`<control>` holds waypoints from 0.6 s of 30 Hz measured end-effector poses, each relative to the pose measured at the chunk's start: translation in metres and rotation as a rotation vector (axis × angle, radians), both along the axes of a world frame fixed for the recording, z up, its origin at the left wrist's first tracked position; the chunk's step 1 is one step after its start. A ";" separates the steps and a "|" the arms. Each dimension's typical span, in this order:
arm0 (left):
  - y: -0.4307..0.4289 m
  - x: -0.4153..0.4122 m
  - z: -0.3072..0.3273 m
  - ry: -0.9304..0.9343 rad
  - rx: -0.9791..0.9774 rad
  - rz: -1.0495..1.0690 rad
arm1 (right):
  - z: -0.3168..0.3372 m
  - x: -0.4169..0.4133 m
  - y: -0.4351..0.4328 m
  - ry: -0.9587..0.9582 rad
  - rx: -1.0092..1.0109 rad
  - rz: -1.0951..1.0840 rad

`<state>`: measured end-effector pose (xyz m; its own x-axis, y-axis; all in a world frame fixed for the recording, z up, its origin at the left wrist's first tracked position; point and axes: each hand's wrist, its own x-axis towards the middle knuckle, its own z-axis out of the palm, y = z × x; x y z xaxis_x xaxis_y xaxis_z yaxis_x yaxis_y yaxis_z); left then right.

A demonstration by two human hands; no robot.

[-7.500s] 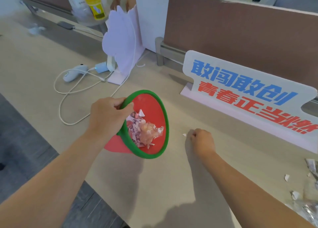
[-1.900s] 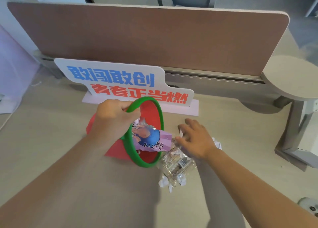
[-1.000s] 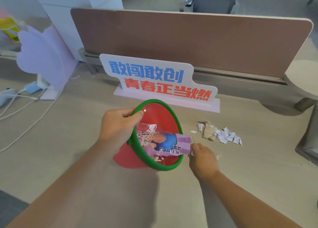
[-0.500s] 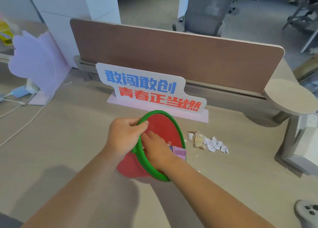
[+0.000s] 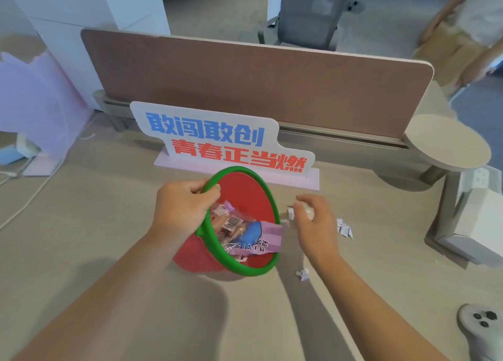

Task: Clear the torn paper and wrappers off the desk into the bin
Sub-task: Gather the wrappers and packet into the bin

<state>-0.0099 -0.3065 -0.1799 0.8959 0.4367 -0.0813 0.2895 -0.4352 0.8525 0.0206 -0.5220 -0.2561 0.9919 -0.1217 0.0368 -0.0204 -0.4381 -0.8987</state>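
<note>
Bright, even light; soft arm shadows; edges warped, bg prob. motion-blurred.

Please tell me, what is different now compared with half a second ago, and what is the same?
The right hand has come out of the red bin and moved right to the torn paper pile, closing on some scraps. The purple wrapper it pushed in now lies in the bin, one end over the rim. The left hand still grips the green rim.

"What sort of room was it?"

"An open office. A brown partition screen [image 5: 255, 80] ran along the back of the pale desk [image 5: 81, 224], and a grey mesh swivel chair [image 5: 307, 12] stood beyond on a carpeted floor [image 5: 217, 4]."
</note>
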 end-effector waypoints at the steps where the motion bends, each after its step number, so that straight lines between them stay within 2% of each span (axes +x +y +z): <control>1: 0.001 0.002 0.001 -0.007 0.000 0.009 | -0.014 0.005 -0.017 0.075 -0.042 -0.116; 4: 0.003 0.007 0.004 -0.015 -0.021 0.022 | -0.056 0.017 -0.056 0.267 -0.248 -0.289; 7: 0.007 0.009 0.004 0.004 -0.003 0.011 | -0.082 0.027 -0.061 0.369 -0.452 -0.260; 11: 0.008 0.010 0.004 0.049 0.060 0.025 | -0.092 0.042 -0.032 0.402 -0.592 -0.149; 18: 0.006 0.011 0.004 0.035 0.060 0.034 | -0.106 0.055 0.008 0.365 -0.851 0.036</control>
<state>0.0010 -0.3008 -0.1754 0.8777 0.4715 -0.0850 0.3337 -0.4745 0.8146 0.0754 -0.5143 -0.3623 0.9624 -0.1653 -0.2156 -0.2118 -0.9535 -0.2146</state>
